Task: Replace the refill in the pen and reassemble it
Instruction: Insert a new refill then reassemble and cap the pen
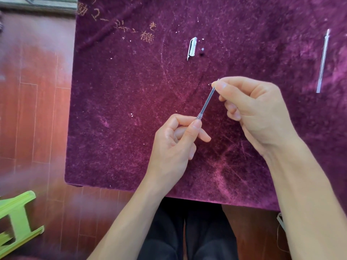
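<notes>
A refill [206, 102] is pinched at its tip by the right hand [251, 109], its lower end at the threaded mouth of the pen barrel gripped in the left hand [178, 139], so insertion seems underway; alignment is needed, the cap [191, 48] at twelve o'clock and another refill [323, 61] at two o'clock being left on the cloth [131, 91].

Purple cloth [131, 91], green stool [18, 218]

Light: I see bright, even daylight, soft shadows.
Blur: left reddish wooden floor [28, 119] and lime-green plastic stool [16, 218] smeared.
Edges: wide-angle bending.

Home: velvet-covered table [131, 147], wood floor [37, 109]
</notes>
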`<state>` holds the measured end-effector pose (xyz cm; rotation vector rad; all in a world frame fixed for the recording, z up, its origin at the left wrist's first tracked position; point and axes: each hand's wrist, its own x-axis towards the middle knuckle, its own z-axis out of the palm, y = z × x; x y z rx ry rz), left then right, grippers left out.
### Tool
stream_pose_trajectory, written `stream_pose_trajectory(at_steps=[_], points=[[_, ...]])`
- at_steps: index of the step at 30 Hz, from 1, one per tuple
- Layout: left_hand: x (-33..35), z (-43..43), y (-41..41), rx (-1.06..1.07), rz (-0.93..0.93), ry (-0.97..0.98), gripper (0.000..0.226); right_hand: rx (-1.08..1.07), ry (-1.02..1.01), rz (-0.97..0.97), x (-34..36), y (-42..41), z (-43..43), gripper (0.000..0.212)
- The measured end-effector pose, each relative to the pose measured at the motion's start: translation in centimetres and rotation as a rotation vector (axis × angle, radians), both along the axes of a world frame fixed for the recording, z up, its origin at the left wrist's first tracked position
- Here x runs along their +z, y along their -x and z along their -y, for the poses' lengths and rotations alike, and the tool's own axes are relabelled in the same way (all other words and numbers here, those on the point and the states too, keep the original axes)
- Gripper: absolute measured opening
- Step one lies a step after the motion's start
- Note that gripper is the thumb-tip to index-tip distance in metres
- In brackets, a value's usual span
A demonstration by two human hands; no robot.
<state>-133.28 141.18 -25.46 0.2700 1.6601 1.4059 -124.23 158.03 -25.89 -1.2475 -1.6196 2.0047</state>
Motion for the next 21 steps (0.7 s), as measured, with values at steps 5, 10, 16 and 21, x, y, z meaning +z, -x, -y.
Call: stream_pose_trajectory(at_steps=[5,10,16,21], points=[[-0.1,0.0,0.4,0.013,0.006,0.0,0.012,0.064,-0.019,0.016,-0.4,0.3,1.3,0.01],[-0.3,-0.1,0.8,0.033,0.011,0.003,0.012,0.086,-0.018,0.023,-0.8,0.7,2.3,0.01],[-0.3,-0.4,1.2,0.068,0.027,0.002,0.017,0.12,-0.024,0.015,-1.1,0.9,2.9,0.011],[-0.3,-0.7,1.4,0.077,0.036,0.003,0.018,0.12,-0.001,0.027,-1.0,1.0,3.1,0.014]])
